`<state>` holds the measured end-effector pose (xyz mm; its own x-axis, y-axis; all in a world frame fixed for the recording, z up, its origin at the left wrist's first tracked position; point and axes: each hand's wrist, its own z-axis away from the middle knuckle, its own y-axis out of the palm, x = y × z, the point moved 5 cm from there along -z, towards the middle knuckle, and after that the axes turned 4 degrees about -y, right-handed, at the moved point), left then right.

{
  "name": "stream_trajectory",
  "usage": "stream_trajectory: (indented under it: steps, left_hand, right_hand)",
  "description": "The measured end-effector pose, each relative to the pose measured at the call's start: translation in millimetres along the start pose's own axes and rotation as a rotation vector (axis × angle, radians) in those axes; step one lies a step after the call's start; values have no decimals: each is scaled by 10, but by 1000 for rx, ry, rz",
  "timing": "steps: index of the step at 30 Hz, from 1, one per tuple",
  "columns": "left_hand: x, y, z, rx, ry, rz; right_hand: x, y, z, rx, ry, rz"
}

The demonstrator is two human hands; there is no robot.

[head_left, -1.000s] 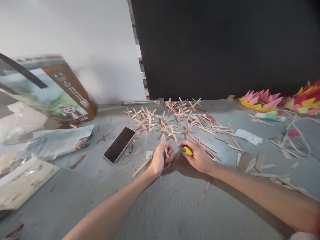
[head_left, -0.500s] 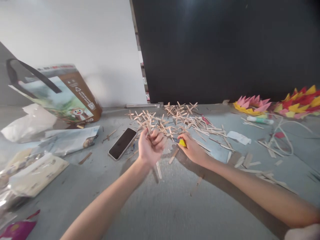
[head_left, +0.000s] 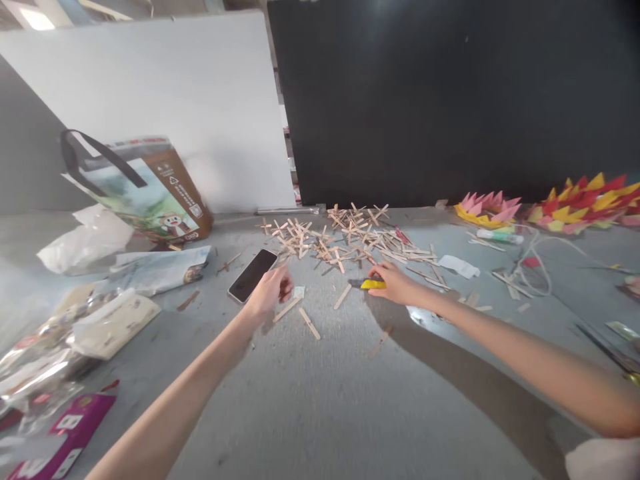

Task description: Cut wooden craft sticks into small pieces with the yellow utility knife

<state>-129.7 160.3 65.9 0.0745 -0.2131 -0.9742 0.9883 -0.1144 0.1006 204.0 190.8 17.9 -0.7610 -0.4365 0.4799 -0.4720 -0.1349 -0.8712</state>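
Note:
My right hand (head_left: 393, 283) is closed around a yellow utility knife (head_left: 374, 284), whose dark front end points left just above the table. Closer to the phone is my left hand (head_left: 273, 291), its fingers curled downward; whatever they may hold is hidden. Beside those fingers lies a small pale green paper piece (head_left: 299, 292). Between my hands rest loose wooden craft sticks (head_left: 310, 323), with another stick (head_left: 343, 296) under the knife's tip. Beyond them spreads a pile of craft sticks (head_left: 337, 257), many joined into crosses.
A black phone (head_left: 253, 275) lies left of the pile. Farther left are a printed bag (head_left: 150, 200) and plastic packets (head_left: 115, 323). To the right are folded-paper rings (head_left: 487, 210), a glue stick (head_left: 500, 237), a white cable (head_left: 543, 267) and scissors (head_left: 607, 350). A black panel (head_left: 450, 100) stands behind.
My left hand has come down and left toward the phone; the stick it held up no longer shows in it. My right hand keeps the knife, and the view has shifted slightly.

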Motion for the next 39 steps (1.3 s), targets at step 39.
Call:
stream_trajectory:
  steps: [39]
  left_hand:
    - [907,927,311,272,-17,-76]
  right_hand:
    - [643,440,346,-247,-32,-760]
